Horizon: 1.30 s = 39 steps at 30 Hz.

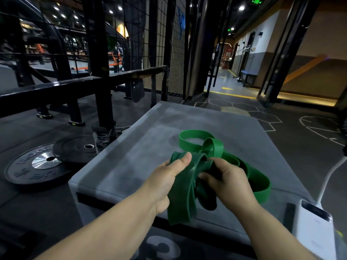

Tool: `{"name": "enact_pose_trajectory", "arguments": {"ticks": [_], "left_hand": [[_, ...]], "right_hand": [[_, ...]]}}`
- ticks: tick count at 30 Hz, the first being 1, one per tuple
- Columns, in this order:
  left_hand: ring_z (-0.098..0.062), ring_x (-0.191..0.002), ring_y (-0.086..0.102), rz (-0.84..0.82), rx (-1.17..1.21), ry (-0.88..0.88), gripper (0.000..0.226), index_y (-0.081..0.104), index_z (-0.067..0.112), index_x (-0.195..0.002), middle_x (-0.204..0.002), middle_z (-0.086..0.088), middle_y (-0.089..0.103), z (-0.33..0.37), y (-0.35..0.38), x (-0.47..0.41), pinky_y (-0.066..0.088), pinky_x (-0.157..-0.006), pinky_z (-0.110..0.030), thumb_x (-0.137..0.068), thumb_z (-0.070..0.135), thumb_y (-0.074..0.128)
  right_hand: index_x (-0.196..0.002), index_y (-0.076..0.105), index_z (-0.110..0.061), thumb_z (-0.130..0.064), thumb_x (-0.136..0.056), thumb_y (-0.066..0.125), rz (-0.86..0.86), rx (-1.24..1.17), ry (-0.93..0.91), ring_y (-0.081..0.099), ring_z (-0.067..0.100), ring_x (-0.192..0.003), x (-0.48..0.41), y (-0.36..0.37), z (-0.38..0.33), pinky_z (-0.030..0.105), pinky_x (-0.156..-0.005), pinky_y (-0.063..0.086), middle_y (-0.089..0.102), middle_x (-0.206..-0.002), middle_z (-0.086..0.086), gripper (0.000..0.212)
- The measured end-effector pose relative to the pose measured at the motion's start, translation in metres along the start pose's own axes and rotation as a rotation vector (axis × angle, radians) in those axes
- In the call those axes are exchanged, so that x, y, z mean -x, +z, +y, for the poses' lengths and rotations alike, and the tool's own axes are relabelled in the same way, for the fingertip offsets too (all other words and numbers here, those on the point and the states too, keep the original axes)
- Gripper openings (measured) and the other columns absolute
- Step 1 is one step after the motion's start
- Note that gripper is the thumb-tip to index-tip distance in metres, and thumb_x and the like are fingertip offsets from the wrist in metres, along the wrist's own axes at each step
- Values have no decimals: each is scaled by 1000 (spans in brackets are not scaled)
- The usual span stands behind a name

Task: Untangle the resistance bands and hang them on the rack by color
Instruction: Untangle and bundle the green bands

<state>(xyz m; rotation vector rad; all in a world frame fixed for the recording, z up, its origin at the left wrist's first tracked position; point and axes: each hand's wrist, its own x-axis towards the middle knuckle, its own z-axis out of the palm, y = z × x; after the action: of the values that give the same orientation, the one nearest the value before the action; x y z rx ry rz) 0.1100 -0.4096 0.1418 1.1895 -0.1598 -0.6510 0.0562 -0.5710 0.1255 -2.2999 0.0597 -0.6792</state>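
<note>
Green bands [202, 166] knotted at frame centre-right, part resting on grey box [131, 156]. Left hand [169, 177] grips bunched strap; right hand [225, 177] pinches loop. Risk: pulling wrong strand tightens knot; stretched band may snap back.

matt green rubber bands [217, 160] — scuffed grey vinyl box [131, 158], glossy black steel rail [56, 89]

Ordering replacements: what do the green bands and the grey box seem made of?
The green bands: probably matte rubber or latex; flat strips that fold and loop limply. The grey box: likely padded vinyl, with a dull scuffed sheen and rounded edges.
</note>
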Motion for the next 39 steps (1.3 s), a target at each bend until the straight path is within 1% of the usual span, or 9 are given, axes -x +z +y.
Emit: {"name": "enact_pose_trajectory", "arguments": {"ticks": [4, 10, 14, 19, 24, 27, 31, 35, 39], "left_hand": [[-36, -101, 68, 7, -15, -1, 65, 65, 6, -116, -107, -19, 71, -3, -2, -2, 53, -92, -47, -67, 49, 69], [-30, -86, 68, -66, 41, -37, 69, 58, 11, -125, -102, -16, 70, -6, -5, -6, 56, -73, -38, -69, 51, 65], [-30, -87, 66, -110, 68, -40, 66, 58, 12, -127, -105, -18, 69, -8, -7, -9, 56, -74, -39, -74, 51, 62], [-33, -91, 63, -82, 72, -36, 70, 60, 9, -124, -106, -21, 67, -9, -10, -13, 54, -79, -44, -72, 54, 63], [-32, -91, 66, -71, 60, -6, 60, 56, 14, -125, -111, -21, 67, -15, -10, -15, 55, -81, -46, -76, 50, 62], [-29, -93, 67, -53, -3, 1, 64, 53, 17, -128, -111, -16, 67, -16, -9, -17, 56, -78, -43, -74, 52, 62], [-31, -112, 62, -12, -84, 24, 70, 51, 24, -128, -122, -12, 64, -20, -9, -20, 52, -94, -48, -68, 57, 64], [-30, -108, 65, 96, -23, 94, 71, 57, 21, -121, -115, -11, 69, -24, -1, -26, 49, -98, -51, -62, 57, 71], [-24, -122, 56, 200, -25, 126, 116, 40, 26, -142, -136, -7, 56, -30, 3, -35, 45, -104, -47, -45, 77, 77]], "right_hand": [[-98, 72, -21, -8, -79, 78, -33, 23, -58, 62, -13, -77, -2, -3, 0, 2, -67, 42, 67, -77, -24, 24], [-93, 68, -35, -12, -81, 77, -115, -89, -9, 66, -4, -80, -2, -9, -2, 15, -74, 52, 72, -84, -17, 27], [-97, 65, -38, -15, -86, 70, -166, -216, 14, 68, 0, -86, -3, -13, 1, 19, -77, 54, 73, -91, -15, 26], [-93, 61, -41, -20, -94, 61, -182, -142, 26, 65, -5, -80, -2, -8, 2, 10, -69, 47, 72, -83, -11, 20], [-90, 65, -27, -30, -94, 61, -170, 44, 4, 61, 8, -84, -7, -1, 11, 20, -73, 45, 66, -86, -8, 6], [-92, 70, -14, -24, -89, 68, -117, 64, -27, 52, 2, -87, -8, -1, 14, 6, -77, 37, 53, -90, -11, 11], [-87, 68, -18, -20, -88, 70, -122, 49, -11, 50, -2, -82, -7, -1, 14, 9, -72, 36, 48, -84, -8, 3], [-105, 67, -27, -25, -84, 74, 74, 10, 109, 54, -4, -78, -4, 6, 6, 7, -71, 40, 58, -87, -15, 22], [-76, 45, -28, -24, -72, 84, 335, 67, 113, 53, 1, -69, 1, 14, 2, 10, -58, 37, 55, -71, -9, 39]]}}
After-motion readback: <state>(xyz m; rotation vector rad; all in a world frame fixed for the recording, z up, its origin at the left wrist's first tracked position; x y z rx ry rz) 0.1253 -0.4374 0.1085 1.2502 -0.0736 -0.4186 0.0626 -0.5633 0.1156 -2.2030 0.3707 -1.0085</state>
